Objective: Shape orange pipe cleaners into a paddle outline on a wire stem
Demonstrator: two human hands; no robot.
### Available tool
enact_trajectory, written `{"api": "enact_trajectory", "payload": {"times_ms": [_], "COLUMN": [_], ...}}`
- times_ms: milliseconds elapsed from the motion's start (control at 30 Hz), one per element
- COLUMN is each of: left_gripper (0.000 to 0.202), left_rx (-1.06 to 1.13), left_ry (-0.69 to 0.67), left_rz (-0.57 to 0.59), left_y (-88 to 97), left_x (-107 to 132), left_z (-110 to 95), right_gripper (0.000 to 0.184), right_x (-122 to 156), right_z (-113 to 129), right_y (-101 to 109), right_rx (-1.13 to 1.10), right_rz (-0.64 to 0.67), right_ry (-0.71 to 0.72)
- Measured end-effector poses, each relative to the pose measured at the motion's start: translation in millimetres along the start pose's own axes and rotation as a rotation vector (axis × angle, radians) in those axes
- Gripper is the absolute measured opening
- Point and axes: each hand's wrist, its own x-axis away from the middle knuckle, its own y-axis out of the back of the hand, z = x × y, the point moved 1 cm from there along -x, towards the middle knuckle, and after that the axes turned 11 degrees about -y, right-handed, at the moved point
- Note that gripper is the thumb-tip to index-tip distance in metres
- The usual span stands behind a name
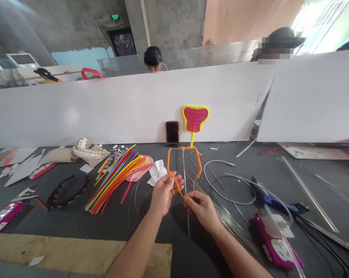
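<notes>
A bent wire frame [199,166], partly wrapped in twisted orange pipe cleaner, is held above the dark table. My left hand [162,193] is closed on its left side, the orange strand between thumb and fingers. Lower down, my right hand [202,208] pinches the bottom end of that orange strand, its fingertips close together. Bare wire shows on the frame's lower right side, and a straight metal wire [184,170] runs down through its middle. Beyond stands a fan-shaped piece [195,119] with a dark pink middle and a yellow fuzzy rim.
Colourful pipe cleaners [116,179] lie left, near a crumpled white tissue [157,172]. Loose thin wires [229,220] spread under my right arm. A blue glue gun [274,199] and a magenta power strip [275,243] are at right. A phone [172,133] leans on the white partition [119,112].
</notes>
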Motion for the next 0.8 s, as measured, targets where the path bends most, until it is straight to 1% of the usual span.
{"api": "enact_trajectory", "payload": {"times_ms": [133, 233, 300, 400, 467, 533, 600, 667, 700, 733, 800], "left_gripper": [0.029, 0.022, 0.019, 0.018, 0.019, 0.024, 0.031, 0.03, 0.026, 0.023, 0.017], "left_rx": [0.065, 0.092, 0.1, 0.101, 0.114, 0.108, 0.059, 0.01, 0.001, 0.003, 0.022], "left_ry": [0.067, 0.112, 0.117, 0.102, 0.098, 0.12, 0.176, 0.227, 0.238, 0.241, 0.241], "left_rz": [0.054, 0.083, 0.095, 0.08, 0.097, 0.164, 0.266, 0.345, 0.356, 0.344, 0.274], "left_y": [6.1, 9.0, 9.6, 9.1, 7.4, 4.8, 2.3, 1.3, 1.7, 2.7, 6.0], "left_x": [-0.2, -0.7, -1.2, -1.4, 0.1, 3.8, 9.2, 14.5, 16.5, 17.8, 19.2], "left_z": [1.9, 5.7, 7.9, 8.9, 9.2, 11.0, 14.9, 18.8, 19.8, 19.7, 16.6], "right_gripper": [0.03, 0.029, 0.03, 0.031, 0.031, 0.031, 0.031, 0.032, 0.032, 0.032, 0.031], "right_x": [-1.0, -1.5, -2.1, -3.2, -3.7, -4.0, -4.2, -4.5, -4.8, -5.3, -6.6], "right_z": [-1.4, -3.3, -4.2, -4.6, -4.6, -4.7, -5.1, -5.4, -5.2, -4.8, -2.5], "right_y": [0.1, -0.3, -0.5, -0.6, -0.7, -1.0, -1.0, 0.6, 2.3, 4.6, 11.5], "right_rx": [-0.024, -0.029, -0.025, -0.019, -0.023, -0.03, -0.023, 0.012, 0.041, 0.074, 0.132], "right_rz": [0.002, 0.014, 0.02, 0.028, 0.026, 0.025, 0.032, 0.04, 0.056, 0.083, 0.148], "right_ry": [-0.009, -0.001, 0.005, 0.007, 0.008, 0.02, 0.046, 0.07, 0.076, 0.075, 0.059]}}
